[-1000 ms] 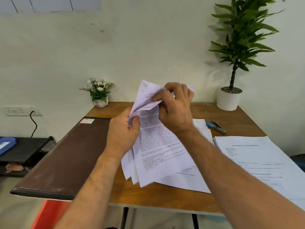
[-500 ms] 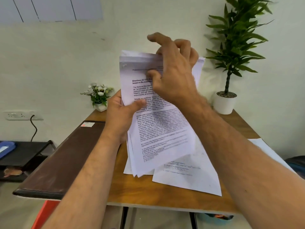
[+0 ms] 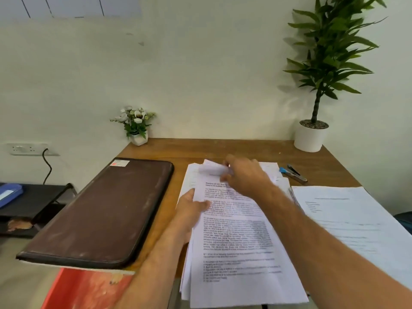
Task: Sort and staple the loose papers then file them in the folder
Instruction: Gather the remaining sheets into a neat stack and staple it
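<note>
The paper stack [image 3: 236, 237] is laid flat just right of the brown folder [image 3: 100, 210], long axis running away from the person. Its left edge is gripped by the left hand [image 3: 189, 210]; the curled far corner is pinched by the right hand [image 3: 243, 177]. The stapler [image 3: 293, 172] is nearer the right hand, so it'd probably be grabbed by that one.

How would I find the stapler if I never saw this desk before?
Find the tall plant in the white pot at the wooden desk's far right corner. Just in front lies the stapler, beside the papers. It's the only small metal thing, with a blue end.
</note>
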Demonstrator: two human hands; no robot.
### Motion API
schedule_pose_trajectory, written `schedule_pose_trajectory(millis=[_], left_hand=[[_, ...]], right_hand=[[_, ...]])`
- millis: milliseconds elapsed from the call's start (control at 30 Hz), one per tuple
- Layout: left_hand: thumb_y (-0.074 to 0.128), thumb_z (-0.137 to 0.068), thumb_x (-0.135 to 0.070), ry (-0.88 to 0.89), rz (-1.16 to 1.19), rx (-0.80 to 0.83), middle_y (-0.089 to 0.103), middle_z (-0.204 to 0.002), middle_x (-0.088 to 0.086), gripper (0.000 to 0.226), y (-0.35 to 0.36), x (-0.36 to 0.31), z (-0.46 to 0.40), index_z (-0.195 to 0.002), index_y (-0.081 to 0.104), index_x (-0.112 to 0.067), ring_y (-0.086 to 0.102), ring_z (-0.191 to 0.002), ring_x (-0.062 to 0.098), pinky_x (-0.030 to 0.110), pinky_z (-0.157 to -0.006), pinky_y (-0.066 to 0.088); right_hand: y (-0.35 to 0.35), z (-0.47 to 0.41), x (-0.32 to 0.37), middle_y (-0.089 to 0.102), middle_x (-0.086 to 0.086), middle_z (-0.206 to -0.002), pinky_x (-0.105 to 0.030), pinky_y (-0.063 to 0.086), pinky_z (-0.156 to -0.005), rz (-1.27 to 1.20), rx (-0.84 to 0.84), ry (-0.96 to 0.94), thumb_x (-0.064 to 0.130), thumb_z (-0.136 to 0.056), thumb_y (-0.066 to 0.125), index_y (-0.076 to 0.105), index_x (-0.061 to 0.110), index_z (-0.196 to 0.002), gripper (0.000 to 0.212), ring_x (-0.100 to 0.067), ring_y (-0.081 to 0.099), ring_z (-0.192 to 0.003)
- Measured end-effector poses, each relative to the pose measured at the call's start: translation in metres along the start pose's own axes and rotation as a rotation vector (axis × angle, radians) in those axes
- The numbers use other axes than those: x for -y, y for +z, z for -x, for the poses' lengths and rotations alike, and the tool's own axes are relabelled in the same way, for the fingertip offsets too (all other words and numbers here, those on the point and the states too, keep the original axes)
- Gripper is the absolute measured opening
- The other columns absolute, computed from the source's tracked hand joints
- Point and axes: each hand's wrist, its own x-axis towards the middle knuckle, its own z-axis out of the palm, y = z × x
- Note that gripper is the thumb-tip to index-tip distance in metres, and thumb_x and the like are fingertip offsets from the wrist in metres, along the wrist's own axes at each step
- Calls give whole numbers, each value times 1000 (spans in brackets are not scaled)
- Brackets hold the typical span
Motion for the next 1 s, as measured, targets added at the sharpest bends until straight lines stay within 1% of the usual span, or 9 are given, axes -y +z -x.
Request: schedule_pose_trajectory(millis=[200, 333, 400, 500, 633, 700, 767, 867, 1000], left_hand=[[63, -97, -2, 69, -227, 52, 75, -117, -7, 36, -13, 15, -13, -124, 62, -26, 72, -108, 17, 46, -97, 57], [64, -100, -21, 275, -502, -128, 75, -97, -12, 9, -13, 24, -22, -106, 67, -27, 70, -87, 1, 22, -75, 57], [55, -104, -28, 405, -624, -281, 71, -83, -10, 20, -11, 23, -23, -91, 70, -23, 63, -76, 7, 21, -61, 45], [46, -107, -19, 511, -752, -407, 71, -120, -5, 28, -15, 21, -29, -121, 70, -23, 63, -109, 15, 32, -89, 52], [39, -107, -17, 363, -1176, -176, 38, -161, -5, 51, -29, 31, -38, -155, 38, -31, 28, -152, 17, 43, -126, 18], [38, -106, -23, 382, -1317, -205, 43, -158, -9, 48, -31, 38, -40, -153, 42, -33, 31, -150, 12, 41, -125, 18], [43, -104, -33, 453, -1372, -371, 63, -136, -13, 36, -31, 38, -36, -136, 60, -36, 53, -126, 11, 37, -109, 34], [52, -100, -49, 446, -1378, -546, 69, -102, -12, 26, -29, 33, -34, -99, 72, -33, 51, -91, 11, 36, -86, 36], [63, -87, -65, 308, -1202, -624, 59, -125, -1, 52, -27, 37, -42, -120, 62, -25, 48, -117, 21, 39, -101, 39]], right_hand=[[16, -12, -15, 65, 1, -127, -40, 35, -107, -89, 139, 73, 39, -85, 75, 54, 30, -134, 54, -22, 55, -118], [31, -15, -24, 66, 2, -108, -36, 50, -87, -242, 166, 152, 23, -84, 76, 62, 28, -105, 25, -19, 58, -97], [42, -12, -26, 64, 5, -93, -36, 50, -79, -286, 141, 181, 20, -89, 71, 59, 27, -94, 14, -18, 59, -88], [61, -3, -32, 67, 2, -90, -39, 53, -76, -322, 31, 186, 21, -92, 65, 56, 28, -91, 12, -21, 60, -86], [86, 17, -38, 64, 6, -91, -33, 49, -73, -356, -24, 185, 16, -98, 55, 52, 32, -91, 17, -18, 57, -86], [92, 22, -41, 62, 6, -92, -35, 50, -76, -331, -86, 161, 12, -96, 54, 51, 35, -91, 24, -18, 55, -90], [96, 23, -41, 62, 6, -94, -36, 50, -79, -302, -126, 112, 11, -96, 54, 53, 35, -94, 24, -20, 54, -95], [100, 27, -32, 65, 4, -104, -29, 38, -88, -210, -90, 21, 14, -100, 51, 61, 26, -109, 18, -18, 51, -100], [105, 27, -33, 69, 6, -120, -33, 32, -105, -128, -114, -69, 18, -101, 50, 64, 29, -126, 31, -17, 55, -110]])
